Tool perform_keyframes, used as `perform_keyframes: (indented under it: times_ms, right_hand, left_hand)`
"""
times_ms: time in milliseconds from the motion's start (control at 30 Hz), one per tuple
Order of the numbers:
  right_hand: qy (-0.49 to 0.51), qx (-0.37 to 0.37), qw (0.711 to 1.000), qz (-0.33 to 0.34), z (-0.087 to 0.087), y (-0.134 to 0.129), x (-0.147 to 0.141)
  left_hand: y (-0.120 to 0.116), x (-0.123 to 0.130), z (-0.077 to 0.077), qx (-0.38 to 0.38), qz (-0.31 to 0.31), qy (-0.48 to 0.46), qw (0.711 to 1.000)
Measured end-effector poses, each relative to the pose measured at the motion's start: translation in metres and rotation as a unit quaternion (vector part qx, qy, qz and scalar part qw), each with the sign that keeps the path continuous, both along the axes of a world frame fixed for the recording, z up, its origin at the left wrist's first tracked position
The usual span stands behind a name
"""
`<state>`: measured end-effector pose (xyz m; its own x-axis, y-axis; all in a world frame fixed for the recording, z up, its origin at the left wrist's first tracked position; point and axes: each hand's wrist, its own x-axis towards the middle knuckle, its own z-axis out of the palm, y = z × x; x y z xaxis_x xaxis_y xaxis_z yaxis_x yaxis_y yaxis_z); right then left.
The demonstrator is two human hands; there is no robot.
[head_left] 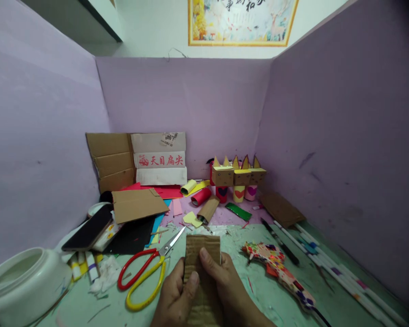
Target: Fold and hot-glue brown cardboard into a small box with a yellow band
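Both hands grip a strip of brown cardboard (202, 243) upright near the front of the table. My left hand (177, 293) holds its left edge, thumb pressed on the face. Along the right edge, my right hand (226, 284) has its thumb higher up on the same face. The strip's lower end runs out of the picture. Just left of my left hand lie scissors (146, 268) with one red and one yellow handle, blades apart. A glue gun (276, 268) with a colourful patterned body rests right of my right hand.
Three cardboard-headed figures (238, 177) on paper tubes stand at the back. Left are a white pot (27, 281), a phone (87, 227) and cardboard sheets (136, 204). A red tube (201, 196) and a brown tube (208, 210) lie mid-table. White sticks (337, 270) line the right wall.
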<state>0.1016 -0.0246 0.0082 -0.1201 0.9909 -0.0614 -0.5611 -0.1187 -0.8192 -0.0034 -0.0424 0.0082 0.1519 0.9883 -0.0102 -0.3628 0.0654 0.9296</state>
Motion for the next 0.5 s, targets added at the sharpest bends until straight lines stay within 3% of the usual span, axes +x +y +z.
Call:
perform_keyframes:
  times_ms: [500]
  right_hand:
    - [0.019,0.023,0.998,0.047,0.0032,-0.0049,-0.0015]
  left_hand:
    - [0.0017,-0.0032,0.009,0.009,-0.03,-0.002,1.0]
